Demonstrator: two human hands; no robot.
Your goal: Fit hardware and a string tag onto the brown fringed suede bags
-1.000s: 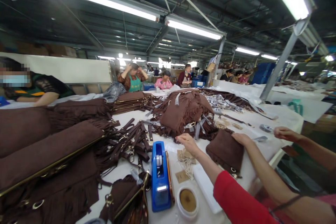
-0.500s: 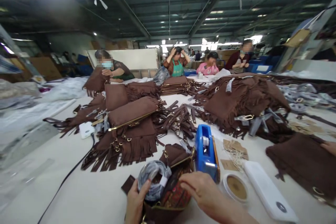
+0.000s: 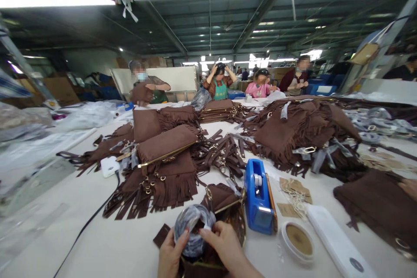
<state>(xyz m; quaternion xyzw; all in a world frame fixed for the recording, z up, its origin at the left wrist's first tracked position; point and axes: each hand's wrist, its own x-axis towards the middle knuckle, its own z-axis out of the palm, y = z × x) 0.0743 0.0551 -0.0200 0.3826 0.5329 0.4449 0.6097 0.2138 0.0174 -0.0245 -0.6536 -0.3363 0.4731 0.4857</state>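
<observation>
A plastic-wrapped coil [image 3: 192,234] sits at the mouth of an open brown bag [image 3: 224,197] near the bottom centre. My left hand [image 3: 172,249] grips the coil's left side, thumb on its front. On the coil's right side, the fingers of my right hand [image 3: 223,243] close on the wrapping. The bag's lower part is partly hidden by my hands. Just right of the bag stands a blue tape dispenser [image 3: 259,200].
Fringed brown bags [image 3: 167,139] lie left of centre, with more in a heap [image 3: 286,126] at the right. A round tub [image 3: 297,241], a white oblong device [image 3: 339,243] and paper tags [image 3: 295,191] lie on the right. Several people are across the table.
My right hand has moved left from the bag's opening onto the coil. My left hand keeps its hold. The view has tilted up slightly.
</observation>
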